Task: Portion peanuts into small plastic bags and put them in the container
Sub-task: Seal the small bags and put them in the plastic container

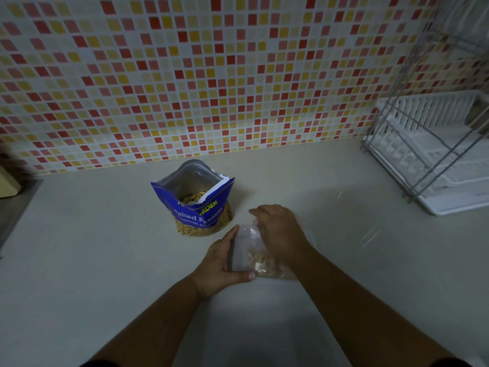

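Observation:
A blue bag of salted peanuts (197, 205) stands open on the pale counter (92, 234), with peanuts visible inside. Just in front of it and to its right I hold a small clear plastic bag (250, 251) with a small heap of peanuts in its lower part. My left hand (221, 263) grips the bag's left side. My right hand (280, 231) holds its top right edge, fingers closed over the plastic. No container for the filled bags is in view.
A white dish rack with a wire frame (434, 152) stands at the right end of the counter. A wall of red, orange and yellow mosaic tiles (211, 75) rises behind. A beige object (8, 184) shows at the far left edge.

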